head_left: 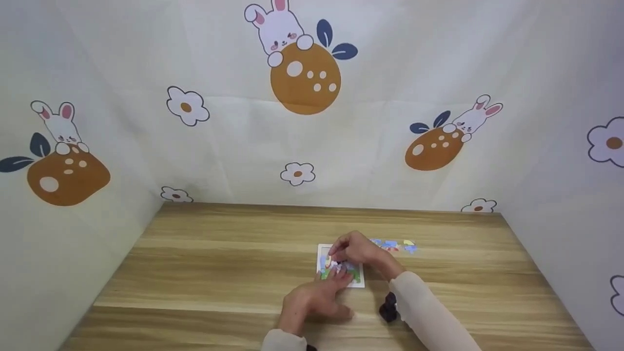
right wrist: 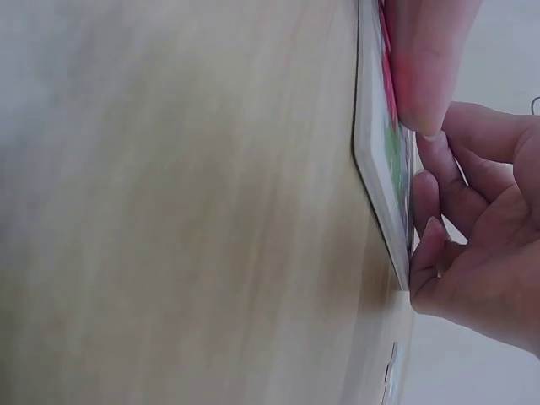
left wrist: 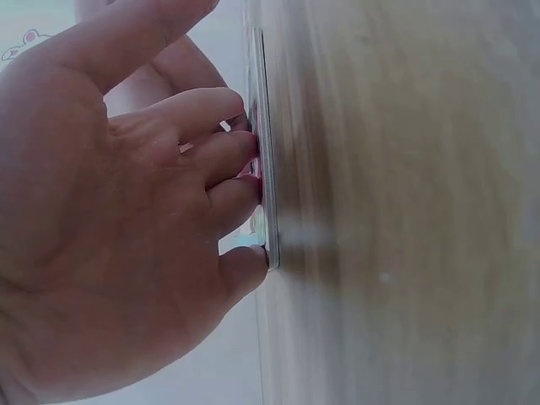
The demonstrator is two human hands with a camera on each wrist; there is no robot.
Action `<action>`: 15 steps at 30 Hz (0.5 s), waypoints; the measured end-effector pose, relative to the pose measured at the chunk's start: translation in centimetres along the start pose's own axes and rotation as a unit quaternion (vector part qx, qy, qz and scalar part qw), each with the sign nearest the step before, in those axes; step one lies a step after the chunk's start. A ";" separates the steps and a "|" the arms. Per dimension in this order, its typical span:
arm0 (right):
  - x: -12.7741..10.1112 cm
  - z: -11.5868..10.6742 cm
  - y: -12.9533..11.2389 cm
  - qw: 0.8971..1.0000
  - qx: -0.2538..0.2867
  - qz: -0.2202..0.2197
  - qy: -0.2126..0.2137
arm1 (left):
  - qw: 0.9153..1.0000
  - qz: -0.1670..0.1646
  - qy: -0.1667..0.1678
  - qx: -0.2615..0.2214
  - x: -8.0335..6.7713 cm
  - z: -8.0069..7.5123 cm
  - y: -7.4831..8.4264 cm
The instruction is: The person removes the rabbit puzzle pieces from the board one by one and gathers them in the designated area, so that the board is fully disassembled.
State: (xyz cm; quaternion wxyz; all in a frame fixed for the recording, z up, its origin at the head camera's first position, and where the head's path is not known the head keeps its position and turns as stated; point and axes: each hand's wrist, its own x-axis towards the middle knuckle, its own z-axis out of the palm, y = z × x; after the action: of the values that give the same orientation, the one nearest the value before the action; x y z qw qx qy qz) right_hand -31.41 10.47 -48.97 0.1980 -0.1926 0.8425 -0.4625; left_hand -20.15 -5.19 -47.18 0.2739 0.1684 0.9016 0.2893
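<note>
Both hands are pressing on the small white-framed colourful jigsaw board (head_left: pixel 361 281) mid-bench: left hand (head_left: pixel 317 297) w/ fingers flat, right hand (head_left: pixel 355 249) seemingly pinching a piece. Partly filled; loose pieces (head_left: pixel 392 244) are waiting far right.

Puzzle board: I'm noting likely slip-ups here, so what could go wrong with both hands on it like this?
1. The left hand presses the puzzle board with fingertips only; the board might slide on the smooth table.
2. The right hand covers much of the board, so a piece could seat crooked unseen.
3. The right sleeve lies near the loose pieces and a dark object, and might brush them away.
</note>
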 end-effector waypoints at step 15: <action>-0.1 -0.4 -0.2 1.000 0.003 -0.003 -0.014 | 0.999 0.008 0.017 0.033 -0.2 0.0 0.2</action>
State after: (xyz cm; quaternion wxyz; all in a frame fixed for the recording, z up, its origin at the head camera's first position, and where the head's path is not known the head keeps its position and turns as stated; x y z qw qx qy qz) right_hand -31.49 10.70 -48.62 0.2084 -0.2013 0.8379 -0.4625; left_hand -19.97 -5.10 -47.04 0.2502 0.1796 0.9138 0.2647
